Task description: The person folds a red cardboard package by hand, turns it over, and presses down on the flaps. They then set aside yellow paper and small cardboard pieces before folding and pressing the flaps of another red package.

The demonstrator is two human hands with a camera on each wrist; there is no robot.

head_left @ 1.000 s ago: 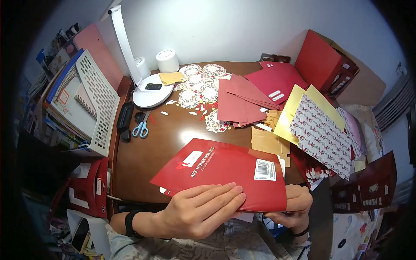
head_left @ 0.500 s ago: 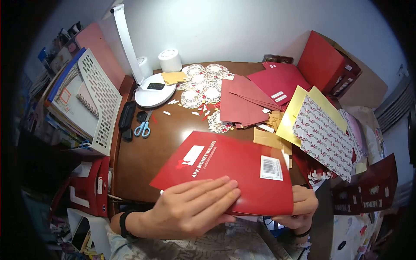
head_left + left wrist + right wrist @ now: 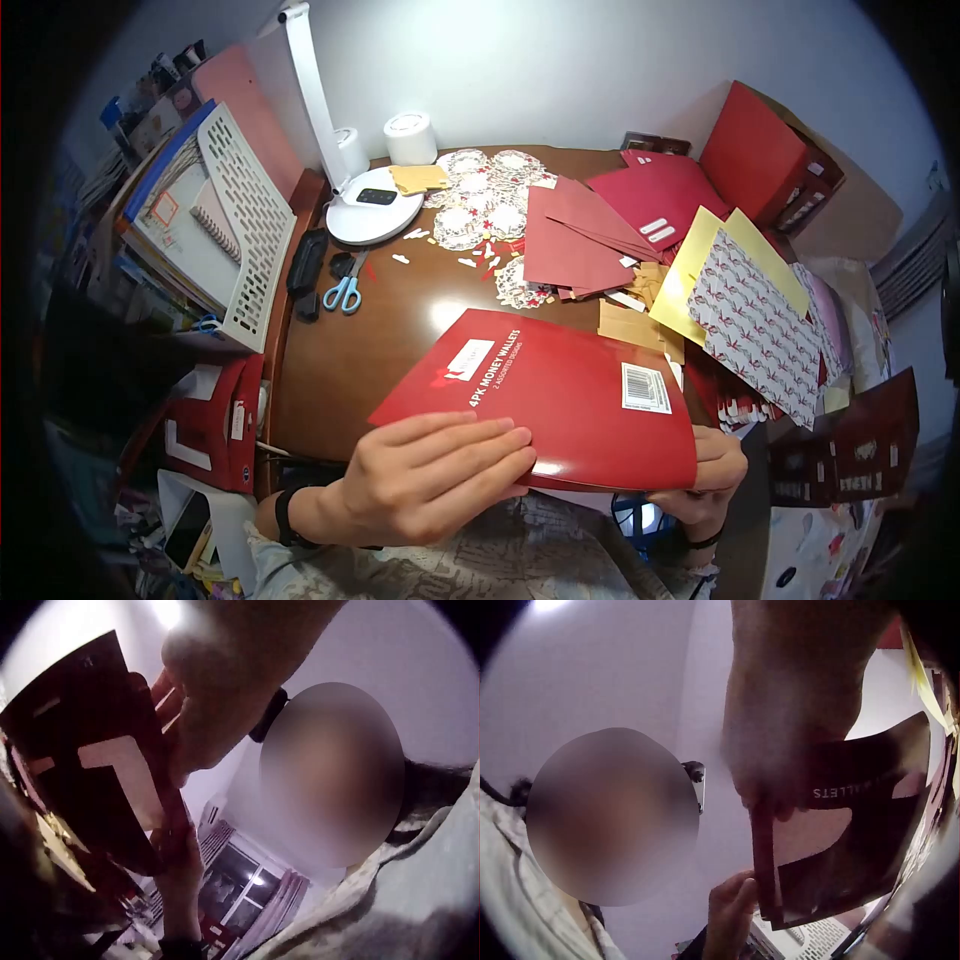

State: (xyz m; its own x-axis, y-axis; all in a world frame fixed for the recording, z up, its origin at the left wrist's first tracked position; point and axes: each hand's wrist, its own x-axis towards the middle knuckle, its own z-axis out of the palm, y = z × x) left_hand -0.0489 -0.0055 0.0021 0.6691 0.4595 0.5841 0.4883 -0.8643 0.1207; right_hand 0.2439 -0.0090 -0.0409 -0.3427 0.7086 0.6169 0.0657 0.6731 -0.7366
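Observation:
A red folded card sleeve (image 3: 560, 410) printed "4PK MONEY WALLETS", with a white label and a barcode sticker, is held over the near edge of the desk. My left hand (image 3: 440, 475) lies along its near left edge, fingers on top; the right wrist view shows that hand's thumb and fingers (image 3: 731, 900) pinching the edge. At the right end, my right hand (image 3: 712, 470) grips the sleeve, some fingers hidden inside or behind it. Seen from below in the left wrist view, the sleeve (image 3: 67, 697) has a cut-out with pale material showing through.
Blue-handled scissors (image 3: 342, 294) lie at left by a black case (image 3: 307, 262). A white lamp base (image 3: 374, 215) stands behind. Round patterned cards (image 3: 465, 228), paper scraps, red envelopes (image 3: 575, 245), kraft pieces (image 3: 640, 325) and patterned sheets (image 3: 750, 320) cover the back and right.
My left hand has slid left along the sleeve's near edge. The sleeve and my right hand have shifted slightly right, and the head view has turned a little.

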